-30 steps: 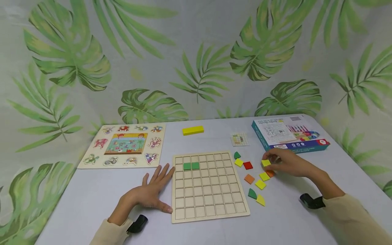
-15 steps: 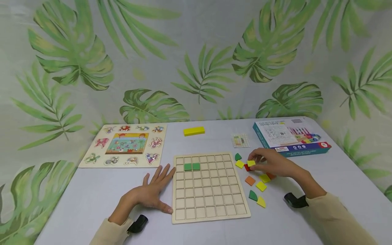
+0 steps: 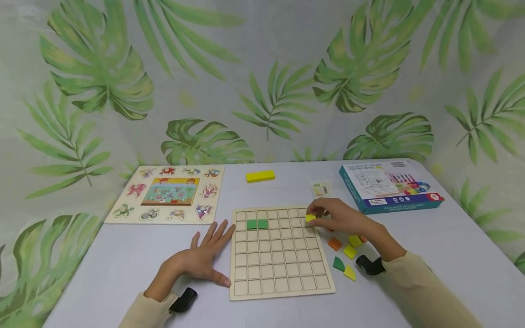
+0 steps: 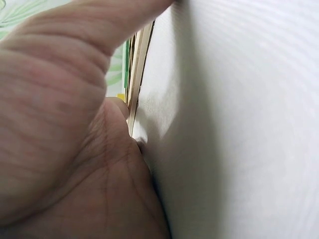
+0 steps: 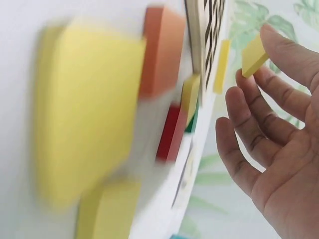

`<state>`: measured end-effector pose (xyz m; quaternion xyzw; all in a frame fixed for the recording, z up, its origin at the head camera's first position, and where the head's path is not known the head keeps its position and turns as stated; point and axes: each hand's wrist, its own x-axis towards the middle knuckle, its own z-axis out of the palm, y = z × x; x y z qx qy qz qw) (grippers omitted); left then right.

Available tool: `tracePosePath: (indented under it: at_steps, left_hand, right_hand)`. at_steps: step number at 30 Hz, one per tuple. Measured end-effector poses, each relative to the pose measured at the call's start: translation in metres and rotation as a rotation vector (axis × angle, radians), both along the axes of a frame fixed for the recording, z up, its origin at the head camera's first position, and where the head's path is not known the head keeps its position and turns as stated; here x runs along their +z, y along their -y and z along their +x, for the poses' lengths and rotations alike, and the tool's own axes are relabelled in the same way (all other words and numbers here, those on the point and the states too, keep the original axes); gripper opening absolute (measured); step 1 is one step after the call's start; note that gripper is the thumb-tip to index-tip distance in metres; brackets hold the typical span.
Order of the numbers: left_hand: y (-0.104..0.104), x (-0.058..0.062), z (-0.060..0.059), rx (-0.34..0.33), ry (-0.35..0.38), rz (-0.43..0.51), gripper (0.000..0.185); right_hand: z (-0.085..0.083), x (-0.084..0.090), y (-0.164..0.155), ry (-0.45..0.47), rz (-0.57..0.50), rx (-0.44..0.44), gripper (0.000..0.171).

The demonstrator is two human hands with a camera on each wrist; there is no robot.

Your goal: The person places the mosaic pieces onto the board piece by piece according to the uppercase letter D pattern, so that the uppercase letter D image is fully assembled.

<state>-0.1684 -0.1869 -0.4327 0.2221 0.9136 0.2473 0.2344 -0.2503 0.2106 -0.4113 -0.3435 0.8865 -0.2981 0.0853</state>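
Observation:
A wooden grid board (image 3: 280, 264) lies on the white table, with two green square tiles (image 3: 257, 224) set side by side in its second row. My right hand (image 3: 340, 218) pinches a small yellow square tile (image 3: 310, 218) (image 5: 254, 56) over the board's upper right corner. My left hand (image 3: 203, 257) lies flat on the table, fingers spread, against the board's left edge (image 4: 135, 74). Loose tiles sit right of the board: orange (image 3: 334, 243), yellow (image 3: 349, 251), a green quarter-round (image 3: 338, 263) and a yellow quarter-round (image 3: 350, 273).
An animal peg puzzle (image 3: 169, 193) lies at the back left. A long yellow block (image 3: 260, 176) and a small pattern card (image 3: 322, 188) lie behind the board. A teal game box (image 3: 388, 185) sits at the back right. A leaf-print cloth hangs behind the table.
My right hand has carried the yellow square tile leftward from beside the box, across the loose tiles, to the board's upper right corner. The left hand has stayed put.

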Motion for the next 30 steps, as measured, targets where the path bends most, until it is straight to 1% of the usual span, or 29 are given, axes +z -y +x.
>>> tracePosePath:
  at_steps: [6,9,15,22,30]
  left_hand:
    - [0.0,0.003,0.001,-0.01,0.016,0.013,0.134]
    - [0.0,0.004,0.001,-0.012,0.017,0.022,0.134]
    - [0.0,0.003,0.0,-0.002,0.01,0.01,0.133]
    - [0.0,0.003,0.0,0.002,0.011,0.012,0.134]
    - [0.001,0.002,-0.001,-0.006,0.004,0.018,0.134]
  right_hand:
    - [-0.004,-0.002,0.025,0.017,0.015,0.02,0.021]
    - [-0.006,-0.003,0.035,0.013,0.022,0.05,0.02]
    - [-0.009,0.003,0.055,-0.009,0.068,0.104,0.017]
    - [-0.012,0.004,0.078,-0.036,0.135,0.103,0.017]
    - [-0.014,0.003,0.094,-0.039,0.193,0.138,0.017]
